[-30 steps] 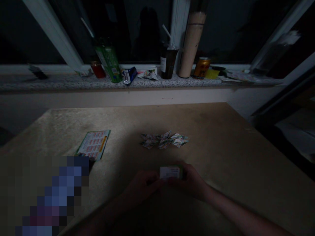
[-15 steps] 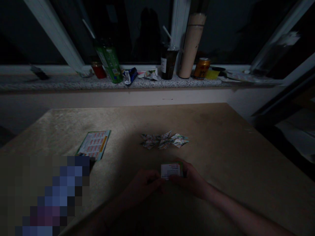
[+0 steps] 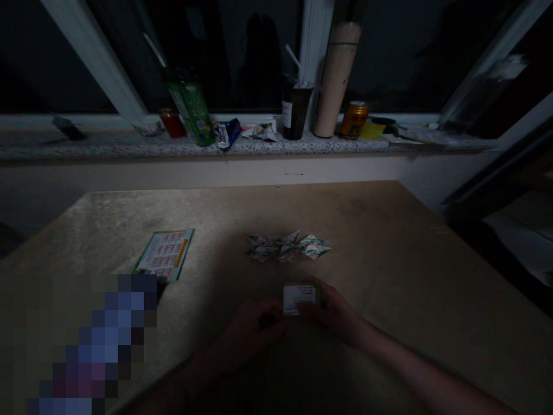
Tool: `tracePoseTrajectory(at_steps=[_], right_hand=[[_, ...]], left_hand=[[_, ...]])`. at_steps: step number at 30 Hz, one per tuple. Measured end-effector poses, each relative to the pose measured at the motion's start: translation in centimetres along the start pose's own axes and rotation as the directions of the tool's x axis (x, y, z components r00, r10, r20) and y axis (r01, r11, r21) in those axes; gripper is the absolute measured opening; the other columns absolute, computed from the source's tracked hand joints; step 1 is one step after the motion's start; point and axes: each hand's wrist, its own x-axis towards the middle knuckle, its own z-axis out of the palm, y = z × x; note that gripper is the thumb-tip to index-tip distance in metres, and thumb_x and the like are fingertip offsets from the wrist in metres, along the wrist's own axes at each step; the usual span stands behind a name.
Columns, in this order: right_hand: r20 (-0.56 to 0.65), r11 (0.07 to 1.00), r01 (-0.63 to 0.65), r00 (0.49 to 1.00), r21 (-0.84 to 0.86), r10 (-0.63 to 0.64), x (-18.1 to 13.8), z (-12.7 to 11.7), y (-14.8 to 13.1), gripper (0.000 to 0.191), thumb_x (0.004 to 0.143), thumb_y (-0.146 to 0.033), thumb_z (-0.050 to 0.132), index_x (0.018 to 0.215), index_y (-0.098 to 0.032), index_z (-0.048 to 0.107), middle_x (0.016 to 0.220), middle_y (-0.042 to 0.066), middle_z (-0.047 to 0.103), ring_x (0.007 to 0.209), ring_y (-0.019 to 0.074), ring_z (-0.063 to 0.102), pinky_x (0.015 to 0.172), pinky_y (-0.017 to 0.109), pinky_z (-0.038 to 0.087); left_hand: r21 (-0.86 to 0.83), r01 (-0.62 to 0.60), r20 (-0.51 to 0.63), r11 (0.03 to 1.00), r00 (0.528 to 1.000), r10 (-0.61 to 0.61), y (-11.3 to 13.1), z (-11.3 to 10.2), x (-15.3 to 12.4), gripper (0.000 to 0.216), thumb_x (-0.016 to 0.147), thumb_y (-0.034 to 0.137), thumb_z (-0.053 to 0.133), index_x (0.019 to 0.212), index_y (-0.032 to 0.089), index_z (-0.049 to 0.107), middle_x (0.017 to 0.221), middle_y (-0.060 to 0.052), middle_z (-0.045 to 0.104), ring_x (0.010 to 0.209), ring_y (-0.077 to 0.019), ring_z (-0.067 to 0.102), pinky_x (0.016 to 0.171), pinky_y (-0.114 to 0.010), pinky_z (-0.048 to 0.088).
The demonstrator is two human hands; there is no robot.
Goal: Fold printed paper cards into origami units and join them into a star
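Note:
A small folded piece of printed paper (image 3: 298,295), white with coloured lines of text and a green border, is held low over the table. My right hand (image 3: 337,312) grips its right side, the thumb lying across the front. At the left edge, my left hand (image 3: 257,324) has its fingers pinched together against the paper; the dimness hides its exact hold. Beyond both hands, pointed folded-paper shapes (image 3: 288,246) made of printed paper lie in a row on the table.
A printed sheet (image 3: 166,253) rests on the brown table (image 3: 389,248) at left, beside a blurred-out area. Along the stone windowsill (image 3: 254,148) stand a green bottle (image 3: 192,112), a dark cup with a straw (image 3: 296,115), a pink flask (image 3: 337,80) and an orange can (image 3: 354,120).
The paper has turned slightly and sits a little more upright between my hands. My left fingers have shifted slightly at its left edge. The folded shapes have stayed put.

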Motion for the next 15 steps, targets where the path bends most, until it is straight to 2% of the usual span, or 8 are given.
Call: tracePoseTrajectory(at_steps=[3,6,10,15], right_hand=[[0.034,0.999,0.030,0.999,-0.031,-0.029,-0.06,0.11,-0.05,0.026,0.080,-0.042,0.060,0.080,-0.018,0.051,0.067,-0.002,0.054,0.060,0.0106,0.049,0.055,0.022,0.040],[0.036,0.998,0.020,0.999,-0.065,-0.018,-0.15,0.20,-0.13,0.027,0.081,-0.044,0.058,0.079,-0.018,0.052,0.066,-0.002,0.052,0.058,0.0105,0.047,0.053,0.022,0.039],[0.018,0.993,0.018,1.000,-0.117,-0.016,-0.30,0.23,-0.21,0.025,0.079,-0.041,0.061,0.086,-0.018,0.053,0.070,-0.002,0.053,0.061,0.0116,0.049,0.053,0.022,0.039],[-0.005,0.987,0.035,0.999,-0.157,-0.036,-0.53,0.51,-0.08,0.027,0.074,-0.035,0.067,0.091,-0.018,0.055,0.078,0.000,0.059,0.069,0.0136,0.055,0.060,0.023,0.044]], left_hand=[[-0.026,0.023,0.002,0.999,1.000,-0.023,-0.05,0.04,0.06,0.017,0.082,0.030,0.057,0.090,0.017,0.065,0.075,0.002,0.064,0.066,-0.0129,0.056,0.059,-0.019,0.038],[0.003,0.026,0.034,1.000,0.999,-0.026,0.04,0.05,0.14,0.023,0.086,0.033,0.051,0.082,0.016,0.066,0.069,0.002,0.062,0.062,-0.0122,0.054,0.056,-0.019,0.036],[0.045,0.008,0.047,0.999,0.999,-0.010,0.34,0.07,0.22,0.033,0.089,0.036,0.044,0.074,0.014,0.064,0.063,0.002,0.058,0.056,-0.0110,0.050,0.052,-0.019,0.034],[0.060,0.058,0.081,0.997,0.995,-0.063,0.85,0.05,0.41,0.039,0.087,0.042,0.047,0.070,0.013,0.067,0.059,0.002,0.058,0.054,-0.0114,0.051,0.051,-0.018,0.034]])
